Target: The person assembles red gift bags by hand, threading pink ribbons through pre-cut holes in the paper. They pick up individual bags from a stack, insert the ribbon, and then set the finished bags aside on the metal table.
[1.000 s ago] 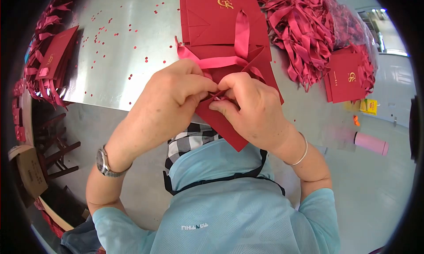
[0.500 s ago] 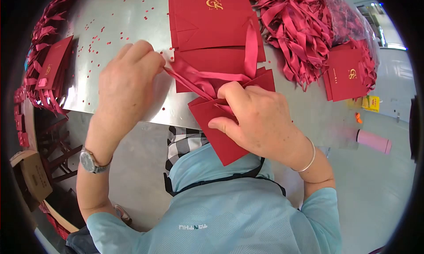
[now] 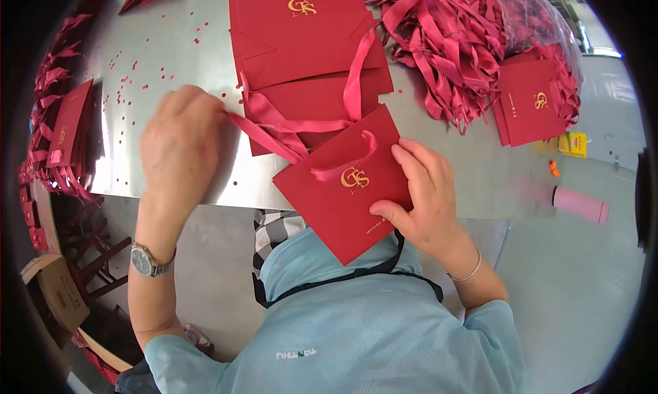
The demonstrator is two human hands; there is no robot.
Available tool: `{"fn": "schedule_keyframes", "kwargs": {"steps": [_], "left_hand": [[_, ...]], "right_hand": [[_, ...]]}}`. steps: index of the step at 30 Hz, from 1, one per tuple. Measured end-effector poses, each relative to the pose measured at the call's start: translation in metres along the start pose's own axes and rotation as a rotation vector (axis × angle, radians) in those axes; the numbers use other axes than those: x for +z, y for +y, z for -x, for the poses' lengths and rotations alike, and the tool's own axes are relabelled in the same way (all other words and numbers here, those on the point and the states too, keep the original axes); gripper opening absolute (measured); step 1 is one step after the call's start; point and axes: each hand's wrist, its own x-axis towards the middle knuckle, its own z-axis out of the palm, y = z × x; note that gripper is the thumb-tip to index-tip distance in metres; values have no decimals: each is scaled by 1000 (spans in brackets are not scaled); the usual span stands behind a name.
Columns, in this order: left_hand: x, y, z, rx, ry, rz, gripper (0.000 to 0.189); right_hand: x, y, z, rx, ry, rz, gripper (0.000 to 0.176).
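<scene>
My right hand holds the right edge of a small red paper bag, thumb on its front and fingers along the side. The bag is tilted at the table's front edge, its gold logo facing up and a short ribbon handle lying on its front. To its left, my left hand pinches the end of a red ribbon, which runs to the bag's top left edge. Behind the bag lie larger flat red bags, with a loop of ribbon across them.
A pile of red ribbons lies at the back right, beside stacked red bags. More bags with ribbons stand at the left. Red paper dots dot the metal table. A pink bottle is at the right.
The small bag's front and logo have come into view. My right hand has moved from its top to its right side. My left hand has shifted slightly left and down with the ribbon.
</scene>
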Motion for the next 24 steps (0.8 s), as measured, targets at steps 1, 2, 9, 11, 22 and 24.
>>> {"fn": "schedule_keyframes", "kwargs": {"steps": [1,2,9,11,22,24], "left_hand": [[1,-6,-4,-4,35,-121,3],[2,-11,-5,1,32,-124,3],[-10,5,-15,-196,83,407,36],[-14,33,-19,22,-47,442,30],[24,42,-54,318,58,2,11],[32,43,-58,329,63,-13,12]], "right_hand": [[0,1,-1,12,-3,-22,74],[0,1,-1,24,-4,-45,73],[2,3,0,39,3,-71,71],[2,3,0,47,-5,-57,71],[-2,4,-1,12,-24,-92,67],[-3,4,-2,-4,-36,-93,67]]}}
